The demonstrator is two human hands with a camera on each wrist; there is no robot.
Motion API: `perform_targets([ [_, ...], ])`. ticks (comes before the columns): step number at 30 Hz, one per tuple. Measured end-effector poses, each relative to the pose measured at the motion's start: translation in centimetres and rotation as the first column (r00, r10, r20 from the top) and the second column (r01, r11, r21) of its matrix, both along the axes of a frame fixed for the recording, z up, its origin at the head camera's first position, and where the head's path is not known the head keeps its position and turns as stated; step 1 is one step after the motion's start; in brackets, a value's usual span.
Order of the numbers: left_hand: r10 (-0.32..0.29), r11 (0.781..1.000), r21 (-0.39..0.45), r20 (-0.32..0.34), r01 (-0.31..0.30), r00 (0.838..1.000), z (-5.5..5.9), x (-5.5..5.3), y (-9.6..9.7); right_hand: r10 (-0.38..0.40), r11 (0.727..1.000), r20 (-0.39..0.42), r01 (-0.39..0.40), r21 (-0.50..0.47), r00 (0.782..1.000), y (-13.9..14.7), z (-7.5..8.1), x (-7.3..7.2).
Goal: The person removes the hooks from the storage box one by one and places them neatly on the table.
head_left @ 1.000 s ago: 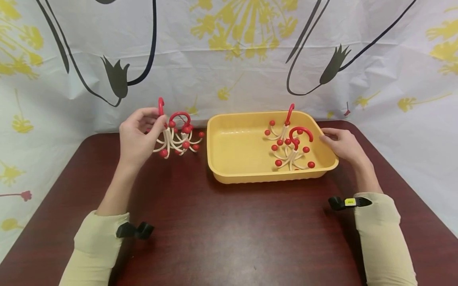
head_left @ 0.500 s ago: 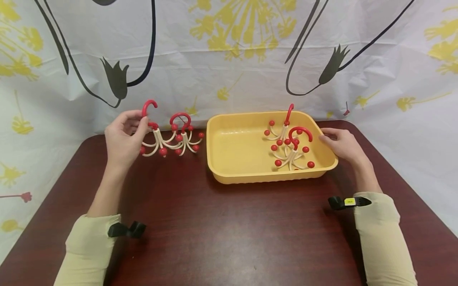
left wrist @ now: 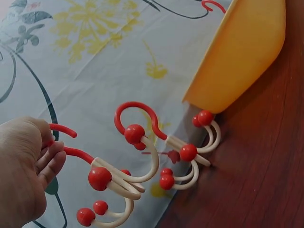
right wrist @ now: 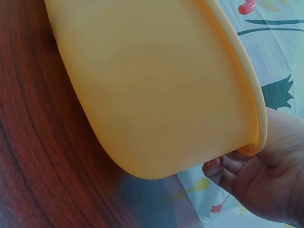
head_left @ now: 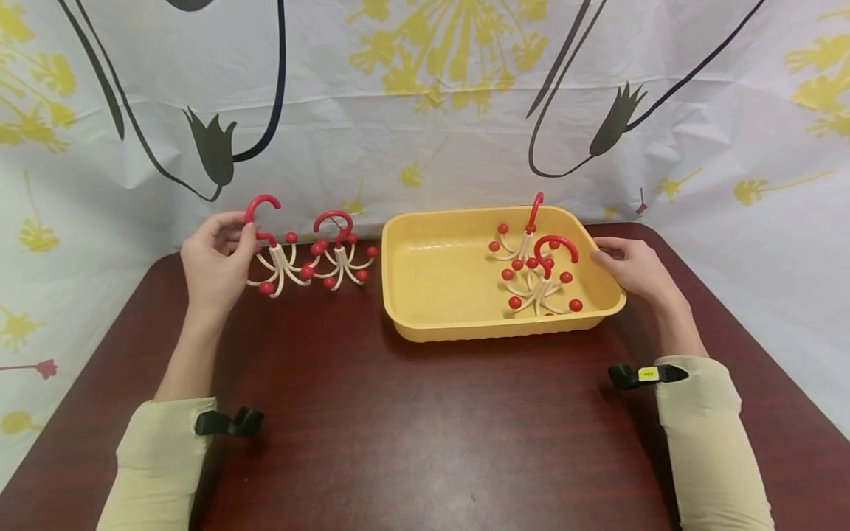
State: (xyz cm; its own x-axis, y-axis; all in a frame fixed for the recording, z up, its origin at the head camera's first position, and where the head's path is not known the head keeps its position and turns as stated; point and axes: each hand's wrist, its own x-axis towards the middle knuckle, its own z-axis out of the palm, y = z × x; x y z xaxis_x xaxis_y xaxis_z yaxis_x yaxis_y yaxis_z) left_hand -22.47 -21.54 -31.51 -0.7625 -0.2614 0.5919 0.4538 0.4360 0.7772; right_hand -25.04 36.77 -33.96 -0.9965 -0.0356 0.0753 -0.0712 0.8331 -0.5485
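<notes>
My left hand [head_left: 215,262] pinches the red hook of a multi-arm hanger [head_left: 280,267], whose cream arms curve outward and end in red balls. In the left wrist view that hook [left wrist: 78,154] shows between thumb and fingers. Just right of it stands a second hanger of the same kind [head_left: 341,259], and their arms overlap in the head view. My right hand [head_left: 640,271] grips the right rim of a yellow plastic tray [head_left: 458,325], with fingertips [right wrist: 212,167] curled beneath the rim outside. Two more such hangers, a front one [head_left: 543,291] and a back one [head_left: 529,245], stand inside the tray's right half.
The dark reddish-brown table [head_left: 425,428] extends in front of the tray and hangers. Behind it hangs a white cloth [head_left: 319,118] printed with yellow flowers and dark stems. Black straps sit on both sleeves, one on the left sleeve [head_left: 229,422] and one on the right [head_left: 647,375].
My left hand has moved left with the hanger, away from the standing one, and the hook has turned to show its curve. The right hand and tray have stayed in place.
</notes>
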Motion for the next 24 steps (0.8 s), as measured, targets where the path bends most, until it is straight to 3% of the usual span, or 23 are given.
perform_targets([
  [16, 0.076, 0.995, 0.066, -0.016, -0.075, 0.997, -1.3, -0.9, -1.5, -0.003, 1.000, -0.001, 0.003, -0.002, 1.000, 0.0, -0.1, -0.1],
  [24, 0.092, 0.993, 0.064, 0.037, -0.094, 0.995, -2.3, -1.3, -1.8, -0.001, 1.000, -0.005, 0.001, 0.001, 1.000, 0.1, -0.2, -0.1],
])
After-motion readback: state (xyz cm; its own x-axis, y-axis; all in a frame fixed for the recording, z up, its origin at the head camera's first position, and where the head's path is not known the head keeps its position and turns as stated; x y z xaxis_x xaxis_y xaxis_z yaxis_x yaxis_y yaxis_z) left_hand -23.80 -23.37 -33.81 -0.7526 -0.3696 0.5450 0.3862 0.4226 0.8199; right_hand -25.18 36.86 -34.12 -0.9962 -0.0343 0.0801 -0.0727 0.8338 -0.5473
